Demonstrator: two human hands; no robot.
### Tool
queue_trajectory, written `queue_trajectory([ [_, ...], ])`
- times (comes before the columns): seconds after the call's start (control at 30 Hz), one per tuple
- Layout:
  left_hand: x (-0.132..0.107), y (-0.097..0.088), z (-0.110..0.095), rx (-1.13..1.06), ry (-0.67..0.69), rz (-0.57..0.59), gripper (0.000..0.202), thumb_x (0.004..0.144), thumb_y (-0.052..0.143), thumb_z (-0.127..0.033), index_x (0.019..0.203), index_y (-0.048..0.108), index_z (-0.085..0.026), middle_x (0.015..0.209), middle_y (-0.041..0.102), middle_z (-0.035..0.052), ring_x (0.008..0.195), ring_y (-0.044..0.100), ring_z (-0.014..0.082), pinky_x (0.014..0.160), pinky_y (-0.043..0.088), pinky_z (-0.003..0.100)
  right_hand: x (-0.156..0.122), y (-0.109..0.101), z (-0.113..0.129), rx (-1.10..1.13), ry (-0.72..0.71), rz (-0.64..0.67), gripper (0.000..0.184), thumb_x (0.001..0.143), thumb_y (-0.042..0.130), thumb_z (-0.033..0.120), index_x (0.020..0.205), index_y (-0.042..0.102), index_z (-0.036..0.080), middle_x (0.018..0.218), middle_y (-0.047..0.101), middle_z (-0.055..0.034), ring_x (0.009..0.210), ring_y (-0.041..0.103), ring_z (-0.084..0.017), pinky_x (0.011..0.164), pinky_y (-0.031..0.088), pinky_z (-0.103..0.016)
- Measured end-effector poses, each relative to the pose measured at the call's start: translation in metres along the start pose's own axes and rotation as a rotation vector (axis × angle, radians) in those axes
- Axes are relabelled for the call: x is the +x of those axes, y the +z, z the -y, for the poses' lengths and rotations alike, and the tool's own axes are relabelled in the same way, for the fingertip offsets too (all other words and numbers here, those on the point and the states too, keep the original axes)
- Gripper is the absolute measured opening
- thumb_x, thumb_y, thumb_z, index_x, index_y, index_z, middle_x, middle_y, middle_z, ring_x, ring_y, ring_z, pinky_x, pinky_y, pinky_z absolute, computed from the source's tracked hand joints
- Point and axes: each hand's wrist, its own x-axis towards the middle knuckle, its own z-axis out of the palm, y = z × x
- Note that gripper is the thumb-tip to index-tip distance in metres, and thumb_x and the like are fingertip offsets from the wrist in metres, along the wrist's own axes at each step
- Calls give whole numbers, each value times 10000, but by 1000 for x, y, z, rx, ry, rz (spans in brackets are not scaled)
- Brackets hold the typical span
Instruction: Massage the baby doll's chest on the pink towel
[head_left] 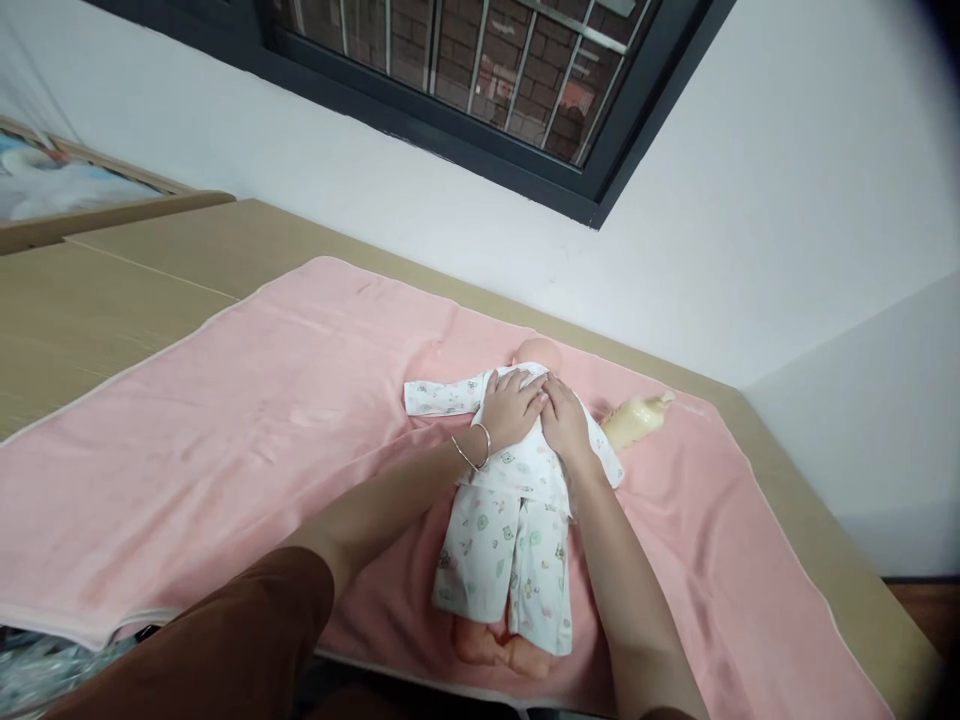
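Two hands lie flat on a clothed doll

The doll (517, 485) lies stretched out on a pink blanket (315, 370) over the right half of the table (187, 235), its bald head (538, 352) towards the far edge and its bare feet (529, 655) towards the near edge. Which way it faces is hard to tell.

It wears a white printed top (529, 475) and matching trousers (480, 555). One sleeve (442, 397) reaches out towards the table's left end; the other (606, 455) slants down on the opposite side.

The left hand (512, 408) and right hand (564, 415) rest side by side on the upper part of the top, just below the head, palms down and fingers extended, their fingertips meeting or nearly so. Neither pinches anything. A bangle (480, 455) circles the left wrist, and a brown sleeve (262, 600) covers the arm above it.

Near the blanket's far right corner, just beside the doll, lies a glossy pale yellow object (636, 420), too unclear to name.

Behind the table's far edge rises a white wall (675, 270) with a dark-framed window (450, 110). Beyond the far left corner stands a wooden-railed frame (112, 212).
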Motion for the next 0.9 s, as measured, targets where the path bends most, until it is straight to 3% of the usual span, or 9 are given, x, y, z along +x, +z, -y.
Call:
queue_trajectory([
  [0.13, 0, -1, -1, -11, 14, 7, 433, 1025, 315, -407, 1399, 523, -341, 1435, 548, 60, 1377, 432, 247, 1202, 201, 559, -3, 3, 1, 14, 49, -63, 457, 970, 322, 260, 1335, 583, 173, 1421, 577, -116, 1351, 491, -259, 1142, 369, -495],
  [0.37, 3, -1, 1, -120, -31, 16, 418, 1024, 335, -380, 1356, 567, -279, 1423, 563, 59, 1354, 453, 233, 1208, 196, 522, -9, -4, 26, -240, 147, 46, 516, 1012, 263, 279, 1429, 502, 90, 1499, 464, -220, 1404, 425, -337, 1143, 330, -549],
  [0.47, 6, 0, 4, -206, -72, 4, 411, 1032, 303, -351, 1304, 602, -272, 1378, 597, 42, 1319, 486, 198, 1210, 208, 485, -13, -5, 39, -304, 109, 102, 525, 1006, 284, 261, 1453, 467, 57, 1527, 417, -239, 1435, 373, -358, 1168, 283, -559],
  [0.63, 5, 3, 6, -222, -82, -18, 421, 1031, 283, -328, 1307, 590, -247, 1374, 599, 47, 1307, 492, 194, 1214, 201, 476, -14, -4, 48, -263, 40, 153, 546, 982, 304, 213, 1494, 404, 52, 1570, 375, -178, 1497, 264, -311, 1227, 188, -522],
  [0.77, -1, -1, 1, -149, 53, 3, 461, 1023, 300, -362, 1418, 491, -222, 1464, 522, 77, 1384, 416, 233, 1225, 161, 501, -10, -5, 41, -178, 90, 150, 551, 985, 260, 197, 1522, 373, 146, 1585, 376, -103, 1510, 238, -280, 1219, 206, -530],
  [0.9, -4, -4, -2, -111, 135, 29, 493, 1020, 302, -383, 1463, 433, -210, 1512, 471, 95, 1420, 377, 246, 1230, 153, 504, -4, -4, 27, -107, 144, 115, 528, 982, 290, 229, 1487, 432, 170, 1575, 396, -92, 1492, 272, -303, 1198, 242, -542],
])
